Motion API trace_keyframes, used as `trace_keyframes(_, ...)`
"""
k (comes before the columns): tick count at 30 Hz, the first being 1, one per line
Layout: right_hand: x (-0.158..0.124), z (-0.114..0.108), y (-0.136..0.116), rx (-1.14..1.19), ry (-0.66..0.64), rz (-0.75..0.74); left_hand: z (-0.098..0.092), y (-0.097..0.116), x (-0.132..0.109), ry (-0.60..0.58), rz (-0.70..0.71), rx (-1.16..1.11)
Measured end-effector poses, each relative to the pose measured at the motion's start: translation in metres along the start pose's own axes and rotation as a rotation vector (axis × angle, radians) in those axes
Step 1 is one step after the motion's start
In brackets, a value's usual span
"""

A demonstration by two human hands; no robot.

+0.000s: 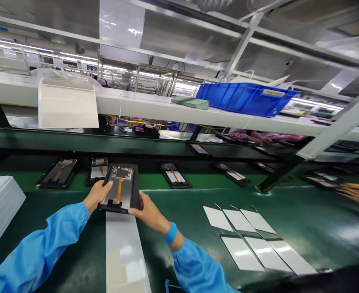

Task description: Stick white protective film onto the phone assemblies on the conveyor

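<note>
Between my two hands is a black tray with a tablet-like device (113, 189) in it, its inside showing a circuit board at the top and an orange ribbon cable down the middle. My left hand (97, 195) grips the tray's left edge, thumb on top. At the lower right corner, my right hand (150, 211) closes on the same tray. It is held up over the near end of the green belt, above a long whitish strip (126, 244) on the green bench.
Similar trays with devices (175, 176) line the belt. Flat white rectangular pieces (255, 240) lie in rows at right. A white stack (2, 207) stands at left. A shelf bears a blue bin (243, 97); a slanted post (301, 156) rises right. Another person's hand (358, 194) is far right.
</note>
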State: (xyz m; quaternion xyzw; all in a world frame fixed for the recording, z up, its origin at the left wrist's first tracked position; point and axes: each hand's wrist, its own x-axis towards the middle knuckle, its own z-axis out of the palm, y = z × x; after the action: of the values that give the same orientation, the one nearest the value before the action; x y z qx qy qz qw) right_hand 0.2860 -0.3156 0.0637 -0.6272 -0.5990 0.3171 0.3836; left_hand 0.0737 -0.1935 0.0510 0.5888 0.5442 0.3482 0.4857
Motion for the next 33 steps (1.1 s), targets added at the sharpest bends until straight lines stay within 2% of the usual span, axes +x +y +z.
trace_keyframes(2, -0.054, 0.017, -0.019, -0.077, -0.032, -0.098, -0.029, -0.021, -0.052, 0.001, -0.016, -0.006)
trace_keyframes(4, -0.108, 0.026, -0.033, -0.127, -0.05, -0.093, -0.057, -0.044, -0.099, 0.016, -0.069, -0.021)
trace_keyframes(6, -0.157, 0.023, -0.04, -0.15, -0.07, -0.062, -0.084, -0.069, -0.134, 0.075, -0.134, -0.015)
trace_keyframes(9, -0.215, 0.007, -0.04, -0.193, -0.034, 0.016, -0.114, -0.102, -0.161, 0.185, -0.187, 0.094)
trace_keyframes(12, -0.24, 0.001, -0.032, -0.244, 0.061, 0.069, -0.13, -0.119, -0.164, 0.207, -0.159, 0.329)
trace_keyframes(15, -0.23, 0.02, -0.018, -0.269, 0.088, 0.018, -0.134, -0.119, -0.164, 0.164, -0.067, 0.684)
trace_keyframes(18, -0.202, 0.052, -0.003, -0.288, 0.063, -0.047, -0.124, -0.106, -0.178, 0.303, 0.129, 0.992)
trace_keyframes(19, -0.192, 0.062, 0.002, -0.298, 0.052, -0.062, -0.116, -0.101, -0.186, 0.339, 0.222, 1.032)
trace_keyframes(20, -0.182, 0.071, 0.006, -0.31, 0.039, -0.071, -0.107, -0.097, -0.194, 0.326, 0.329, 1.037)
trace_keyframes(21, -0.173, 0.08, 0.009, -0.325, 0.026, -0.076, -0.095, -0.093, -0.202, 0.263, 0.443, 1.015)
trace_keyframes(23, -0.155, 0.093, 0.013, -0.362, 0.01, -0.076, -0.068, -0.089, -0.217, 0.054, 0.666, 0.949)
trace_keyframes(25, -0.141, 0.102, 0.014, -0.411, 0.004, -0.064, -0.043, -0.09, -0.226, -0.111, 0.798, 0.917)
trace_keyframes(28, -0.125, 0.112, 0.015, -0.488, 0.014, -0.035, -0.021, -0.096, -0.229, -0.207, 0.821, 0.92)
trace_keyframes(33, -0.118, 0.118, 0.017, -0.53, 0.028, -0.025, -0.019, -0.104, -0.225, -0.228, 0.801, 0.936)
